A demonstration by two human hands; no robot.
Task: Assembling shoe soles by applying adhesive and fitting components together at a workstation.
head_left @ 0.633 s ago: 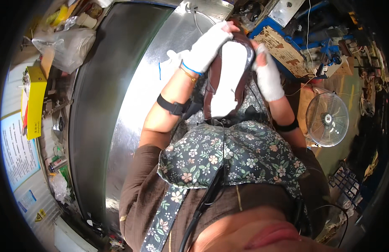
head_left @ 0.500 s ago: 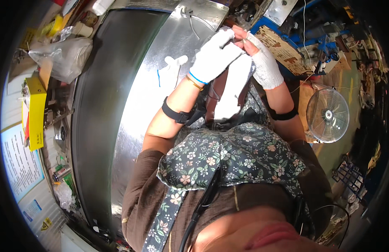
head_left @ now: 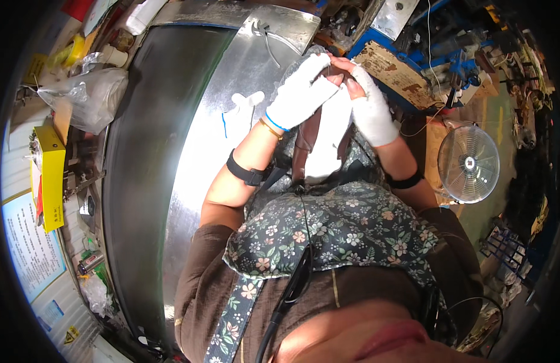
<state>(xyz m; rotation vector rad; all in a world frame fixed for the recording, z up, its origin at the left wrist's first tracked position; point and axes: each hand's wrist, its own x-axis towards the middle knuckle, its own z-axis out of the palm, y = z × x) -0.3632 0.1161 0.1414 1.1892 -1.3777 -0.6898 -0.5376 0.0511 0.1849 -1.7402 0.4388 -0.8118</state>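
Head view | our gloved left hand (head_left: 301,94) and right hand (head_left: 370,109) meet above the steel bench (head_left: 231,72) | fingers pinch a brown strap (head_left: 305,136), probably leather | work unfinished.

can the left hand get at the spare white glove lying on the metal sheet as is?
Probably yes. The spare white glove lies flat on the metal sheet, just beside the left hand, with nothing between them. But that hand and the right hand are both busy pinching something small, so it would have to let go first.
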